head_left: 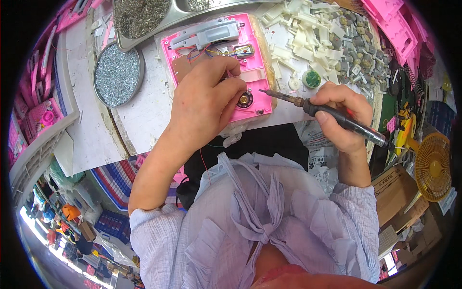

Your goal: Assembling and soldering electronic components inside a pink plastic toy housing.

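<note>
A pink plastic toy housing [250, 58] lies open on the white work board, showing a brown circuit board [185, 62], coloured wires, a grey mechanism [207, 33] and a small round speaker [245, 100]. My left hand [204, 98] rests on the housing with its fingers pinched over the parts near the speaker. My right hand [339, 118] grips a black-handled soldering iron [332, 115]. Its tip points left and hovers just right of the housing's edge.
A round tin of small screws [117, 74] sits left of the housing, a metal tray of springs [139, 17] behind it. White plastic parts [298, 33] and grey pieces [358, 48] are piled at the right. Pink housings [394, 24] are stacked far right; a yellow fan [433, 166] stands low right.
</note>
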{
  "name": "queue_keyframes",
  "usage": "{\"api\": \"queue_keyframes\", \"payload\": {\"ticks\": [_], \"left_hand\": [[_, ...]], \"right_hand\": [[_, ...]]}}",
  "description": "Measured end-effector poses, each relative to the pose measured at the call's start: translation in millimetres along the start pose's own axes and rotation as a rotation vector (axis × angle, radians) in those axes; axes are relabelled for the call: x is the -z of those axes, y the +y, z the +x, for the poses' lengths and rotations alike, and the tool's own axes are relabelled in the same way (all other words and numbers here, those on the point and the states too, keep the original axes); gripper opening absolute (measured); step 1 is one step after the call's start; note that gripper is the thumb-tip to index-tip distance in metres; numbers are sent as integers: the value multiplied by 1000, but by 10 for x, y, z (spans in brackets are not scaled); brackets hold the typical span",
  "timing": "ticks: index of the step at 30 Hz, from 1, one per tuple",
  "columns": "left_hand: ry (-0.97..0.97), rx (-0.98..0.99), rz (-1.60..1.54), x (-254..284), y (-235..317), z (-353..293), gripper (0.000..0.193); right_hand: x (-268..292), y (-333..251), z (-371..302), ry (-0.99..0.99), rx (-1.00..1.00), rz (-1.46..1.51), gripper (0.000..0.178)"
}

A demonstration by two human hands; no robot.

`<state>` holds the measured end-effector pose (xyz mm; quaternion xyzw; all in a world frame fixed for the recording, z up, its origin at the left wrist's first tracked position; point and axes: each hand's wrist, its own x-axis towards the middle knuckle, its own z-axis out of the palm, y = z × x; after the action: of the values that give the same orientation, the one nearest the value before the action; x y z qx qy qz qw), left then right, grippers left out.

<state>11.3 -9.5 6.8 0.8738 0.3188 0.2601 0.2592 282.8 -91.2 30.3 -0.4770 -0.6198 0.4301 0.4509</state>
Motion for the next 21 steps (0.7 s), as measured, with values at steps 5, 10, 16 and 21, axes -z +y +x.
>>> {"api": "queue_keyframes", "payload": {"ticks": [5,10,16,21], "left_hand": [[9,19,-12,9,-1,-37,18],[-121,-108,64,160,93,-17,24],[-23,-52,139,-20,68,-128,22],[21,56,210,-91,262,-141,23]], "right_hand": [[29,-34,-19,32,11,-29,22],[167,-65,-107,107,-9,-61,24],[451,-97,-404,387,-126,23,24],[1349,-161,-955,908,19,-17,18]]}}
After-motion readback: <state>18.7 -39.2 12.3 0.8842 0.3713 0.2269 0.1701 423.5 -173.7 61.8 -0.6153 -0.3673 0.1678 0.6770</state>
